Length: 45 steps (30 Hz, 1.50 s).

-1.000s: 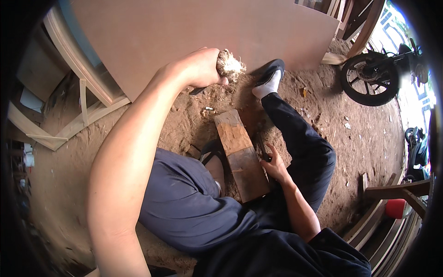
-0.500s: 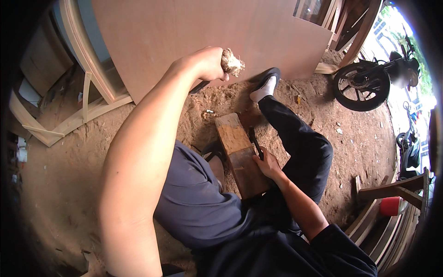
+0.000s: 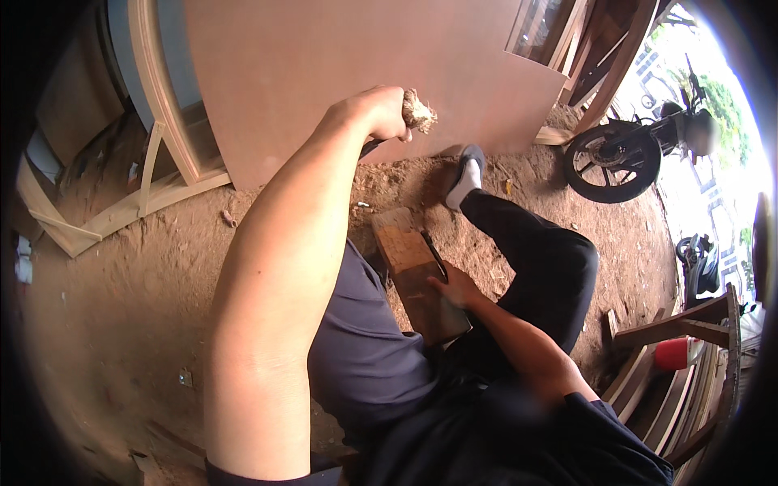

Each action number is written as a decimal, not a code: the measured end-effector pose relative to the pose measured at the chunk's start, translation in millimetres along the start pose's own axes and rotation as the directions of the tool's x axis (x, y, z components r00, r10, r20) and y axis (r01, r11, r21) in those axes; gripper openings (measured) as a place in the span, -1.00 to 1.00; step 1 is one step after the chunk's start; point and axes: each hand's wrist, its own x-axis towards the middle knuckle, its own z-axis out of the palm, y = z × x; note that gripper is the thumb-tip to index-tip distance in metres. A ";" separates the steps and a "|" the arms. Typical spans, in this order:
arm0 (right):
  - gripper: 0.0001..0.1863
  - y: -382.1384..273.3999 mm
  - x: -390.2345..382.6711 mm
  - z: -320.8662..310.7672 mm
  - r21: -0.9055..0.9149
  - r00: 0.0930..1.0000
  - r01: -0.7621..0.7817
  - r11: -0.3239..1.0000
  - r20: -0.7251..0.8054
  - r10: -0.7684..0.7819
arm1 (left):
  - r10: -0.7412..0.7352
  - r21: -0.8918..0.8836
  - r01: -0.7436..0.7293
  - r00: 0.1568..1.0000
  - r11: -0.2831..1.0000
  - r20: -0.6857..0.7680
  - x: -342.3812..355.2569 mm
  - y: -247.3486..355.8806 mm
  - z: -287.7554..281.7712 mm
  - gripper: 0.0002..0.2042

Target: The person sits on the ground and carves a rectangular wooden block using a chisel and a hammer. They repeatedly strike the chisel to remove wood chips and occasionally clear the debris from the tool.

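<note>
My left hand (image 3: 384,113) is raised in front of the plywood sheet, closed round a tool with a frayed, fibrous tan end (image 3: 418,112). A dark part of this tool shows just below the fist; my forearm hides the rest. Lower down, a thick wooden block (image 3: 409,263), pale at its far end and darker toward me, lies between my legs. At the block's right edge, my right hand (image 3: 455,289) is closed on a narrow dark bar (image 3: 435,253). The bar slants along that edge, its lower part hidden in the hand.
A large plywood sheet (image 3: 340,49) stands ahead, with a wooden frame (image 3: 154,97) at the left. Loose sandy ground (image 3: 162,275) lies around me. At the right are a motorcycle (image 3: 624,158), a red container (image 3: 673,354) and stacked timber (image 3: 677,397).
The dark bar in my right hand has tipped closer to the block's edge. My left hand stays raised with its tool. The whole view has shifted a little.
</note>
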 end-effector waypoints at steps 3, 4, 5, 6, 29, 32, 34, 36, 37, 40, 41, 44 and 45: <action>-0.29 -1.6 2.5 2.3 -0.022 1.000 0.010 1.000 0.014 -0.010 | -0.013 -0.011 0.013 1.000 1.000 0.007 -7.2 -4.3 -5.6 -0.72; -0.27 0.1 1.7 1.1 -0.024 1.000 0.004 1.000 0.021 -0.003 | -0.018 -0.026 0.018 1.000 0.999 0.024 -9.9 -2.6 -6.3 -0.73; -0.24 1.4 -0.1 2.4 -0.062 0.998 -0.032 0.998 0.043 0.035 | -0.027 0.003 0.027 0.999 1.000 -0.019 -14.5 -3.3 -6.2 -0.73; -0.20 0.2 2.4 4.0 -0.096 0.996 -0.059 0.994 0.060 0.065 | -0.020 0.002 0.020 1.000 1.000 -0.010 -16.8 -6.5 -8.2 -0.72; -0.19 -13.3 75.4 -78.5 -0.592 0.861 0.179 0.786 0.480 0.166 | 0.014 -0.070 -0.008 0.997 0.997 0.082 -31.0 -24.6 8.8 -0.61; -0.34 -94.9 115.9 -131.9 -0.675 0.814 0.378 0.633 0.569 0.120 | -0.009 -0.082 0.012 0.999 0.997 0.039 -63.6 -5.7 -3.1 -0.57; -0.11 -140.7 118.5 -167.2 -0.388 0.823 0.463 0.797 0.521 -0.225 | -0.032 -0.128 0.029 0.999 0.991 -0.019 -80.9 -7.0 -5.2 -0.54; -0.04 -206.8 73.9 -218.6 -0.230 0.803 0.515 0.826 0.467 -0.370 | -0.072 -0.145 0.056 0.992 0.988 -0.106 -101.6 -1.0 -13.2 -0.55; -0.03 -218.3 62.9 -234.5 -0.207 0.794 0.545 0.812 0.436 -0.422 | -0.011 -0.158 -0.011 0.991 0.987 -0.136 -108.2 8.7 -17.5 -0.57; 0.00 -217.4 47.9 -259.4 -0.142 0.788 0.571 0.809 0.371 -0.491 | 0.129 -0.297 -0.196 0.964 0.935 -0.231 -107.4 36.5 -4.5 -0.61; -0.14 -214.1 47.3 -259.2 0.006 0.781 0.555 0.832 0.340 -0.524 | 0.103 -0.377 -0.201 0.959 0.904 -0.262 -110.0 42.6 1.0 -0.62; -0.32 -210.4 76.3 -262.9 0.012 0.682 0.597 0.802 0.519 -0.515 | 0.046 -0.490 -0.252 0.918 0.835 -0.393 -101.7 66.3 22.5 -0.63; -0.44 -210.5 74.0 -261.9 0.063 0.672 0.621 0.781 0.470 -0.572 | 0.021 -0.494 -0.259 0.899 0.830 -0.437 -98.3 71.6 28.4 -0.64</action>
